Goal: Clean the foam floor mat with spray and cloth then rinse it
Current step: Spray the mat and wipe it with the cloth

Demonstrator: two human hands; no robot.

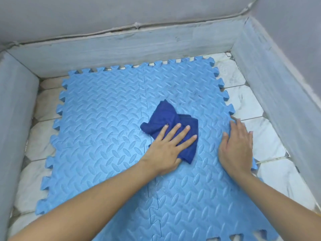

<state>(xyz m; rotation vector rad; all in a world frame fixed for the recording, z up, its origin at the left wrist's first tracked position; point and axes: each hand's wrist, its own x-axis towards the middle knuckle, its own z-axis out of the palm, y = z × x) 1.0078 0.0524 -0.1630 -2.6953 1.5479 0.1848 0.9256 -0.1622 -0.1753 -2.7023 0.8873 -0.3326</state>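
Note:
A light blue foam floor mat [104,119] of interlocking tiles with a ridged pattern lies flat on a white tiled floor. A crumpled dark blue cloth [166,115] sits on the mat right of centre. My left hand [166,148] presses down on the cloth with straight, spread fingers; the thumb is tucked under the cloth's near edge. My right hand [237,146] lies flat, fingers straight, on the mat near its right edge. A wet, shiny patch shows on the mat near my left forearm. No spray bottle is in view.
Low grey walls [121,47] enclose the floor at the back, left and right. White marble-look tiles [257,136] show as strips around the mat, widest on the right. Faint dark smudges mark the mat beyond the cloth.

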